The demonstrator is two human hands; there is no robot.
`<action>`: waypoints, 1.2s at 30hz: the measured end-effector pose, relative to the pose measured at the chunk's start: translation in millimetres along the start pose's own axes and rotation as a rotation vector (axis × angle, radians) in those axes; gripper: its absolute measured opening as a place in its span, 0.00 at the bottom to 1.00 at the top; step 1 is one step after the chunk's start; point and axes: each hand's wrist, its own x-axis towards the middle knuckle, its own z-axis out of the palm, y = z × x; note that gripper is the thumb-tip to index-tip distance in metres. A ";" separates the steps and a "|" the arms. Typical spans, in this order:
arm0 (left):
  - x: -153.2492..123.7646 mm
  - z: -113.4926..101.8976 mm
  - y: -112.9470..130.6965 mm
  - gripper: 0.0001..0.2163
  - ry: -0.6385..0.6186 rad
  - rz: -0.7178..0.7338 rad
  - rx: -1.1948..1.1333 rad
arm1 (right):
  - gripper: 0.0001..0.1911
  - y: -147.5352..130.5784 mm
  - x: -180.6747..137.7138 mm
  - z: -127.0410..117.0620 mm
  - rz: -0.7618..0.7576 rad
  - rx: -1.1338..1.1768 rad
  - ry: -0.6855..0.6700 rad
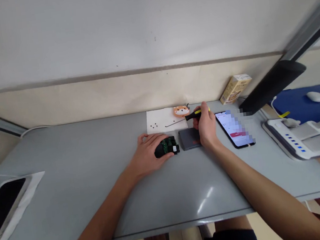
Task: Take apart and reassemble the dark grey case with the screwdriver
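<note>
My left hand [149, 152] is closed around a small black device with a bare green circuit board [168, 145] showing on top. In my right hand [206, 126] is a screwdriver [190, 116] with a black and yellow handle, its thin shaft pointing left over a white sheet of paper [159, 116]. Several tiny dark screws [154, 125] lie on that paper. A flat dark grey casing [188, 139] rests on the table between my hands, its right edge partly hidden by my right hand. The screwdriver tip is apart from the circuit board.
An orange animal-faced case [181, 111] sits on the paper's right end. To the right are a lit phone [235, 129], a small carton [235, 88], a black cylinder [272, 86] and a white power strip [293, 138]. A dark-screened tablet [6, 207] lies far left.
</note>
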 end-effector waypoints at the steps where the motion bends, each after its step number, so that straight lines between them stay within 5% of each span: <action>1: 0.1 0.4 0.7 0.18 0.029 -0.014 0.004 | 0.28 -0.2 -0.4 0.1 -0.005 0.003 -0.004; 7: 4.1 4.7 1.1 0.10 0.218 -0.115 0.037 | 0.29 -2.7 -7.3 2.5 -0.094 -0.019 -0.063; 18: 5.5 5.6 0.3 0.09 0.267 -0.068 0.079 | 0.27 -6.3 -10.6 4.3 -0.101 -0.007 -0.087; 28: 4.6 3.5 4.3 0.09 0.213 -0.058 0.104 | 0.26 -10.1 -12.9 2.8 -0.124 -0.028 -0.118; 36: -4.3 2.6 2.7 0.25 0.007 0.004 0.079 | 0.24 -10.2 -14.8 -0.4 -0.338 -0.213 -0.150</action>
